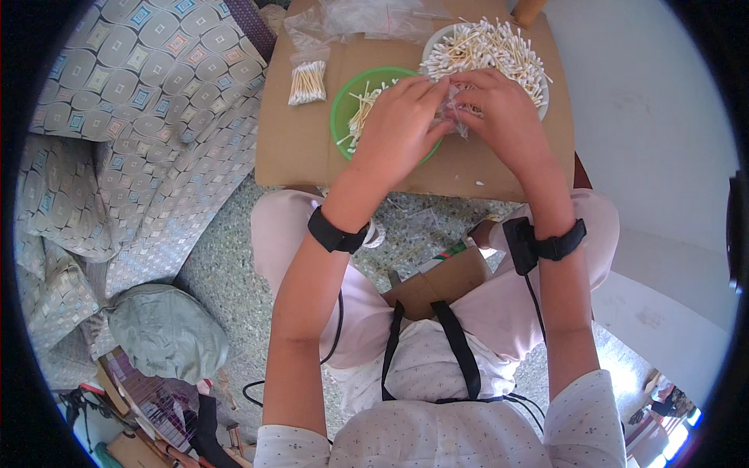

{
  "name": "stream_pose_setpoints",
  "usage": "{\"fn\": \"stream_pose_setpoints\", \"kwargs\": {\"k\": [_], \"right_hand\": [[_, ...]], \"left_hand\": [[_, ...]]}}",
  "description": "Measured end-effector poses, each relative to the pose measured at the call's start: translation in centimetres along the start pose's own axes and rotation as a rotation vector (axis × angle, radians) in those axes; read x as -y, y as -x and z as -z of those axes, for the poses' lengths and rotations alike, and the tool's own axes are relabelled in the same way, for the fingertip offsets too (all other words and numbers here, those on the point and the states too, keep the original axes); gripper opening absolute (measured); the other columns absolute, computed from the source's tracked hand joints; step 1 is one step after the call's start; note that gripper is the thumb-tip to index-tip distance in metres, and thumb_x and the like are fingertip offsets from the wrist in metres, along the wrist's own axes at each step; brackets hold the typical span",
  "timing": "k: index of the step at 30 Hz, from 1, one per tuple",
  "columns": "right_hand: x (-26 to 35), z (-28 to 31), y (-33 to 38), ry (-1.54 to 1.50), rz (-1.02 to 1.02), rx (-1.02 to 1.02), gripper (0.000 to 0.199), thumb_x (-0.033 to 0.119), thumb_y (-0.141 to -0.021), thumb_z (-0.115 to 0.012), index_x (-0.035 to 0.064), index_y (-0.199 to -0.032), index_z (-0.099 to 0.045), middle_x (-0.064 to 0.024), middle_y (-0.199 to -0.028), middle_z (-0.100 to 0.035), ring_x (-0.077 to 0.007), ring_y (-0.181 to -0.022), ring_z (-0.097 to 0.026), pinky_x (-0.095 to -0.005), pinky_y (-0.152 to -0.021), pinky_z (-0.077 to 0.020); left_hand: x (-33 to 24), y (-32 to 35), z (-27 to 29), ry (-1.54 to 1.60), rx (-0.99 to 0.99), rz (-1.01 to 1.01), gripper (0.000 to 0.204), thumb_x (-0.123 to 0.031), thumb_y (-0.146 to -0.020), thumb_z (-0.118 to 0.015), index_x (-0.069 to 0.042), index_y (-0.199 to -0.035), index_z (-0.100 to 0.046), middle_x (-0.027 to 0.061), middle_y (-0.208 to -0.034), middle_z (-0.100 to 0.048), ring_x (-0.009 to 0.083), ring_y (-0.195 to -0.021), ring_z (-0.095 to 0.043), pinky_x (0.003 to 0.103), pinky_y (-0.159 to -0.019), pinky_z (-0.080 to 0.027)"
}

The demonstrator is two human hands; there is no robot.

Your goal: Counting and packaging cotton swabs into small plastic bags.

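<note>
Between my two hands is a small clear plastic bag [460, 125], crumpled and partly hidden by the fingers. My left hand [399, 123] pinches it from one side, above a green bowl [337, 125] with loose cotton swabs [360, 117] in it. From the other side my right hand [499, 111] has its fingers closed on the same bag, over the near edge of a white bowl [544, 105] heaped with cotton swabs [488, 53]. Whether swabs are inside the held bag I cannot tell.
A filled bag of cotton swabs [308, 83] lies left of the green bowl on the cardboard-topped table [292, 148]. Empty clear bags [374, 17] spread along the far edge. A patterned sofa [156, 86] stands left, a pale wall [644, 101] right. A cardboard box [441, 282] sits between my legs.
</note>
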State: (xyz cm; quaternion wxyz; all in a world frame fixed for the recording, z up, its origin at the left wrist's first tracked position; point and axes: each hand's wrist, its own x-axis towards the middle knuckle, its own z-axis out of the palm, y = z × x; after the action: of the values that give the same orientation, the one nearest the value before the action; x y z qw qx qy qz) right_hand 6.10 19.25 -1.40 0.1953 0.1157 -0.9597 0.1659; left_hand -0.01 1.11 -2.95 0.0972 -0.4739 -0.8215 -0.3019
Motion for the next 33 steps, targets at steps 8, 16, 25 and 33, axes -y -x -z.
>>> {"fn": "stream_pose_setpoints", "kwargs": {"k": [8, 16, 25, 33], "right_hand": [[-1.8, 1.5, 0.4, -0.253, -0.090, 0.060, 0.018, 0.018, -0.082, -0.070, 0.0072, -0.095, -0.075, -0.0083, -0.115, -0.068, -0.0285, -0.105, -0.062, -0.0393, -0.090, -0.0500], [-2.3, 2.3, 0.8, -0.096, -0.244, -0.163, 0.021, 0.014, -0.084, -0.070, 0.0070, -0.104, -0.071, -0.0096, -0.106, -0.070, -0.0291, -0.099, -0.065, -0.0378, -0.089, -0.0485], [-1.9, 0.9, 0.3, 0.172, -0.288, -0.130, 0.013, 0.022, -0.082, -0.071, 0.0179, -0.094, -0.073, -0.0009, -0.088, -0.071, -0.0250, -0.092, -0.063, -0.0430, -0.082, -0.0457], [-1.0, 1.8, -0.2, 0.227, -0.228, -0.354, 0.015, 0.024, -0.089, -0.066, 0.0169, -0.100, -0.074, -0.0054, -0.089, -0.072, -0.0268, -0.095, -0.063, -0.0451, -0.095, -0.0399]], "left_hand": [[-0.1, 0.1, 0.4, 0.037, 0.022, 0.020, 0.062, -0.023, -0.078, -0.075, -0.003, -0.134, -0.055, 0.0177, -0.123, -0.062, 0.0346, -0.121, -0.053, 0.044, -0.101, -0.044], [0.0, -1.0, 2.6, 0.125, -0.159, -0.080, 0.048, -0.022, -0.083, -0.073, -0.014, -0.128, -0.061, 0.0098, -0.121, -0.063, 0.0352, -0.127, -0.048, 0.044, -0.103, -0.042], [0.7, -0.9, 2.6, 0.218, -0.292, 0.108, 0.024, -0.016, -0.089, -0.065, -0.009, -0.112, -0.069, 0.0100, -0.110, -0.066, 0.0317, -0.112, -0.055, 0.039, -0.096, -0.044], [0.4, -0.8, 2.7, 0.241, -0.278, 0.124, 0.022, -0.013, -0.090, -0.064, -0.007, -0.110, -0.071, 0.0119, -0.105, -0.068, 0.0281, -0.101, -0.061, 0.035, -0.091, -0.045]]}}
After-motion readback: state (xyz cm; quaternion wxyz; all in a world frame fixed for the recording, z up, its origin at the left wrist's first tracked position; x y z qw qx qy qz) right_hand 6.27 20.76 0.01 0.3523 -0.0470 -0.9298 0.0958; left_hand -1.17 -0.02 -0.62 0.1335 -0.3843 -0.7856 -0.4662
